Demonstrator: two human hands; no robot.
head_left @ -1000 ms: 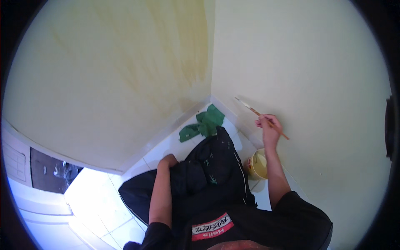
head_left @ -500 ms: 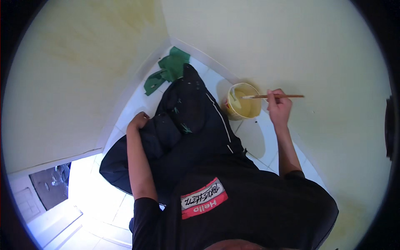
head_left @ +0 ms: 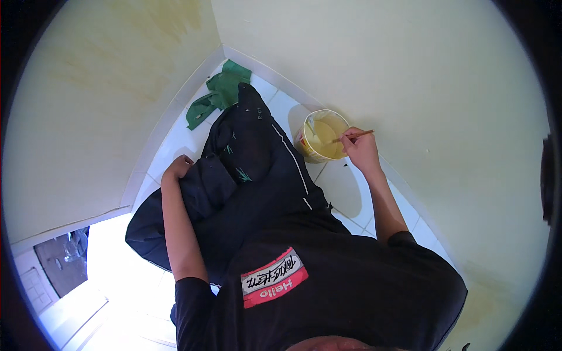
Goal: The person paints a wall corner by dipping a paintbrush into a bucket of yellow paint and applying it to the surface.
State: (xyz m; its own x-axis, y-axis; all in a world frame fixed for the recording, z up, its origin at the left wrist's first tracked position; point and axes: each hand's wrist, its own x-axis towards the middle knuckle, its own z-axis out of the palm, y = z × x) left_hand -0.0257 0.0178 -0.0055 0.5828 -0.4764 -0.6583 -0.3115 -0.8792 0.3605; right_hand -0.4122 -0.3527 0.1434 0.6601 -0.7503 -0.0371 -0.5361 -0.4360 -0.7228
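Observation:
My right hand (head_left: 361,153) is closed round the wooden handle of a thin paintbrush (head_left: 364,133). The brush's front end reaches down into a small bucket (head_left: 308,150) of pale yellow paint (head_left: 329,130); its tip is hard to make out. Something pale, like a strip or a second tool, leans inside the bucket's left wall. My left hand (head_left: 179,167) rests on the dark trousers (head_left: 257,158) over my bent leg, its fingers loosely bent and holding nothing that shows.
A crumpled green cloth (head_left: 221,93) lies on the white tiles in the corner. Pale walls with a low skirting (head_left: 266,67) meet there, and the left wall (head_left: 134,35) has yellowish streaks. At lower left is a bright doorway opening (head_left: 64,263).
My right hand has moved down and left toward the bucket, taking the brush from above the rim to inside it. The whole view has shifted slightly; my left hand stays on my leg.

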